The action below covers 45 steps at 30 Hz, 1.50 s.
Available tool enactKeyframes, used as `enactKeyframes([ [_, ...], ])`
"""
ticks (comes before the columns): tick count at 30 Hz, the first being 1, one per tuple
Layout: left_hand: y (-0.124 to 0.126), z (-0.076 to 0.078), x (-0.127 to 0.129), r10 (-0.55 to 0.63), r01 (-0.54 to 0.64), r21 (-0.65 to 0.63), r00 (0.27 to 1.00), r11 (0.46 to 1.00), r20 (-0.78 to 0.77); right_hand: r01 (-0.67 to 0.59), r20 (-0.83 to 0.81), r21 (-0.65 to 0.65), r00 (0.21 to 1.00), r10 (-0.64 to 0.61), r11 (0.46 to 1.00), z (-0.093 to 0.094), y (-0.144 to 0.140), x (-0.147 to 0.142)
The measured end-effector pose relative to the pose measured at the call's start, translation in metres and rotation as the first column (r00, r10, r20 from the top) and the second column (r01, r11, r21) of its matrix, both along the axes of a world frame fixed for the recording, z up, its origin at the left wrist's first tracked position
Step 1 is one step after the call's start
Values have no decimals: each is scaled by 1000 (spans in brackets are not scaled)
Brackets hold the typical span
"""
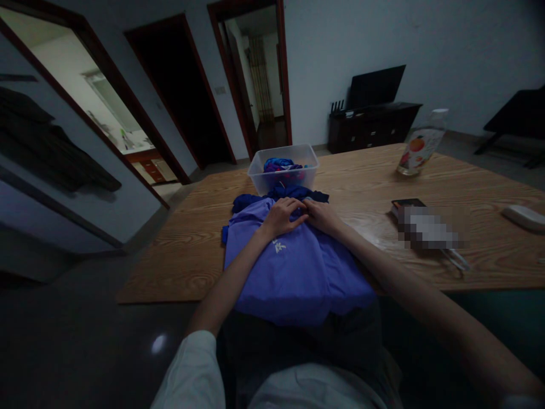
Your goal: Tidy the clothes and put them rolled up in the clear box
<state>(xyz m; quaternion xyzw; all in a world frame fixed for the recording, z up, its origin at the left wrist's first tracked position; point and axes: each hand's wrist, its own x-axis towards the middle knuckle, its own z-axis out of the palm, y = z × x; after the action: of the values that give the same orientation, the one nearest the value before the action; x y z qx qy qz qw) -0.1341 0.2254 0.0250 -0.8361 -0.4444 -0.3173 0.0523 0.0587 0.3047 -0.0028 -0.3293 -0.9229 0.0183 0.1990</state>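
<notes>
Both hands, left hand (281, 218) & right hand (322, 216), pinch the far edge of the blue-purple cloth shirt (293, 267) lying on the wooden table (357, 187), near edge overhanging. Risk: fabric slides off; clear plastic bin (284, 168) just beyond could get shoved.

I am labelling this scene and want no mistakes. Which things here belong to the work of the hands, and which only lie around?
In the work:
- purple garment, under left hand and right hand
- dark blue cloth behind it
- clear plastic bin holding coloured clothes

Lying about:
- drink bottle
- dark box
- white object at the right edge
- wooden table
</notes>
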Motion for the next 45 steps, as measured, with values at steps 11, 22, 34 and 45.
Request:
enactKeyframes([
  [11, 1, 0, 0, -7, 8, -8, 1000, 1000, 7, -8, 1, -1, 1000, 8, 1000, -4, 3, 0],
  [22, 0, 3, 1, 44, -44, -5, 999, 999, -30, 3, 17, -6, 1000, -3, 1000, -2, 2, 0],
  [34, 2, 1, -1, 115, -115, 14, 993, 993, -29, -9, -10, 24, 1000, 9, 1000, -5, 1, -1],
  [45, 3, 0, -1, 94, -94, 12, 995, 996, -29, 3, -2, 10, 1000, -3, 1000, -2, -1, -2],
])
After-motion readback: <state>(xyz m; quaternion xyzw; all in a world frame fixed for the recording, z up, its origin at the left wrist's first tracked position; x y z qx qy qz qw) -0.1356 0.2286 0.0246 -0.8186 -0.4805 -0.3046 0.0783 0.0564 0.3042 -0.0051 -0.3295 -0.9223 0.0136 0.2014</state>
